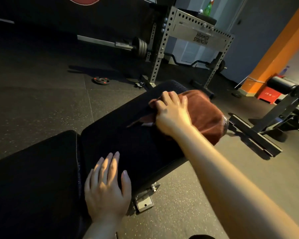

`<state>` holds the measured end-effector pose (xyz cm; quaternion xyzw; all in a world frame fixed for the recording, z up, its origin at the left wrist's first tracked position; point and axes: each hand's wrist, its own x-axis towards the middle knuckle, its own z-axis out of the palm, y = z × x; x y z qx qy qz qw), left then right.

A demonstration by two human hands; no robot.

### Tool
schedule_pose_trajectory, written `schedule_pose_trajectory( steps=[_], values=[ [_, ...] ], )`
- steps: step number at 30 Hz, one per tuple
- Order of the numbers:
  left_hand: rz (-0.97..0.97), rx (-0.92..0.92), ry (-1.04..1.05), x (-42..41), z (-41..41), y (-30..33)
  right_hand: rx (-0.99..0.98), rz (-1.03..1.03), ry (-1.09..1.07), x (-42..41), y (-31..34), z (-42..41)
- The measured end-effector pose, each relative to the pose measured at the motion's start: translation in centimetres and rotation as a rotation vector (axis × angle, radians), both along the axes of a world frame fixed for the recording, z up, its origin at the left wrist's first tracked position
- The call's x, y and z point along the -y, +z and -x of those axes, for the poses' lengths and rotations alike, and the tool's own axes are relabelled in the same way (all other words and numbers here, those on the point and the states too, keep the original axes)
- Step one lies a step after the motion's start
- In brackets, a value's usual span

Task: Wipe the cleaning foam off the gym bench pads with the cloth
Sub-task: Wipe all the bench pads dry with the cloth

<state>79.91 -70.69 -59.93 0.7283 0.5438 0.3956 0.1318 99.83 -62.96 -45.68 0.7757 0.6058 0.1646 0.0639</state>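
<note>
Wiping far black padded backrest (128,118), no foam showing: right hand (171,114) fingers spread pressing rust-brown terry cloth (204,118), left hand (107,183) flat, holding nothing; near seat pad (33,178) seemingly pending.

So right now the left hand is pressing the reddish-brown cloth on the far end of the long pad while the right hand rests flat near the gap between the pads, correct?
Not quite: the hands are swapped. In the head view, the right hand presses the reddish-brown cloth on the far end of the long pad, while the left hand rests flat near the gap between the pads.
</note>
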Motion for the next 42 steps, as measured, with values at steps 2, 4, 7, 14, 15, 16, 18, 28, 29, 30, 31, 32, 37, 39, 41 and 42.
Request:
schedule_pose_trajectory(
  steps=[2,4,7,14,15,16,18,28,29,30,31,32,37,39,41,42],
  values=[
    [0.028,0.011,0.004,0.3,0.1,0.0,-0.085,0.108,0.099,1.2,-2.0,4.0],
    [0.061,0.025,0.014,0.6,0.2,0.0,-0.176,0.157,0.243,2.9,-3.7,6.8],
    [0.091,0.006,0.009,1.3,0.5,0.3,-0.194,0.185,0.315,4.2,-3.5,5.7],
    [0.101,0.107,-0.012,1.6,0.5,1.4,-0.188,-0.098,-0.113,3.2,3.6,-5.4],
    [0.099,0.080,-0.025,1.4,0.5,1.2,-0.264,-0.121,-0.193,3.2,4.8,-7.0],
    [0.093,0.061,-0.036,1.2,0.5,0.9,-0.352,-0.116,-0.266,3.2,5.8,-8.1],
    [0.081,0.014,-0.050,1.0,0.4,0.4,-0.501,-0.062,-0.348,3.4,6.8,-9.4],
    [0.070,-0.134,-0.042,1.5,0.5,0.8,-0.658,-0.553,-0.299,12.6,2.3,-5.7],
    [0.066,-0.134,-0.042,1.6,0.6,0.8,-0.659,-0.597,-0.269,13.0,2.0,-5.2],
    [0.058,-0.135,-0.043,1.5,0.6,0.8,-0.657,-0.604,-0.257,13.0,1.9,-5.1],
    [0.047,-0.135,-0.038,1.4,0.6,0.9,-0.636,-0.573,-0.256,12.5,2.3,-5.3],
    [0.033,-0.135,-0.034,1.3,0.6,0.9,-0.589,-0.517,-0.257,11.7,2.7,-5.7],
    [0.004,-0.081,0.058,1.4,0.1,1.9,-0.285,-0.303,-0.203,3.8,4.8,-7.4],
    [0.019,-0.112,0.036,1.2,0.1,1.8,-0.312,-0.267,-0.223,0.1,4.9,-7.6],
    [0.036,-0.166,-0.007,0.5,0.2,1.2,-0.352,-0.255,-0.258,-2.6,5.1,-7.5],
    [0.047,-0.164,-0.011,0.4,0.3,1.0,-0.353,-0.249,-0.265,-3.3,5.2,-7.5]
  ],
)
